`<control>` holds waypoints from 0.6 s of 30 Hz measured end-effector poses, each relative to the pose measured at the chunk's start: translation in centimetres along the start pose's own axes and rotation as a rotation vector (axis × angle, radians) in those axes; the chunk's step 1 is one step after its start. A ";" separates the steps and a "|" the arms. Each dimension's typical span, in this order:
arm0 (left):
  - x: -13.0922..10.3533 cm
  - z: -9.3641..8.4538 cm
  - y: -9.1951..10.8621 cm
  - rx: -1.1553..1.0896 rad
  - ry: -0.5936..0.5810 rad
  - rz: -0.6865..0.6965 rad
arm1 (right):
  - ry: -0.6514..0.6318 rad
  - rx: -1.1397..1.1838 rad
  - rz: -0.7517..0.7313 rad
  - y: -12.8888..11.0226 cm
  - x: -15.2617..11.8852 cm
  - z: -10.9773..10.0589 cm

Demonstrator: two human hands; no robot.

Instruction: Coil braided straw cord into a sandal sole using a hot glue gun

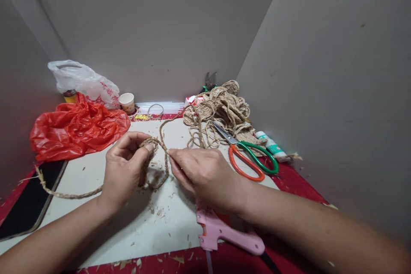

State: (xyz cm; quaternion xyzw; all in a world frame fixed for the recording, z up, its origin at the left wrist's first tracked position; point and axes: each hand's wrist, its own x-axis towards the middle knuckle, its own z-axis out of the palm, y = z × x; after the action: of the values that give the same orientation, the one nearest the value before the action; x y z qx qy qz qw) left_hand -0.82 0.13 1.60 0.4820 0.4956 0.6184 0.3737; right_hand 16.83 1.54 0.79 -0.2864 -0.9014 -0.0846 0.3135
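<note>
My left hand [123, 169] pinches a coiled piece of braided straw rope [148, 160] between thumb and fingers, above the white board [86, 218]. A tail of the rope runs out behind that wrist to the left, ending frayed over the phone. Just to the right, my right hand [201, 171] has its thumb and forefinger closed on the strand leading off the coil. From there the rope loops down and back toward the heap of straw rope [221, 105]. A pink glue gun [224, 231] lies below my right hand, partly hidden by the forearm.
Scissors [247, 156] with one orange and one green handle lie at the right, beside a white-and-teal tube [271, 145]. At the left are a red plastic bag [80, 126], a white bag [85, 81] and a phone [30, 201]. A paper cup [127, 103] and clear sticks [163, 108] stand behind.
</note>
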 end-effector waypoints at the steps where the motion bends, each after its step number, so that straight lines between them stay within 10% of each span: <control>1: 0.0 0.0 -0.1 -0.008 -0.001 -0.014 | -0.023 -0.015 -0.004 -0.1 0.1 0.1; 18: 0.2 0.2 -0.9 -0.024 0.081 -0.007 | -0.039 0.027 0.001 -1.9 0.7 1.2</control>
State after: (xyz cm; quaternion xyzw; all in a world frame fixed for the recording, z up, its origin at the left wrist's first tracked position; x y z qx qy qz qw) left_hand -0.68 0.57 0.80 0.4504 0.5044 0.6419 0.3614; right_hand 14.67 0.72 0.29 -0.2842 -0.9082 -0.0667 0.2998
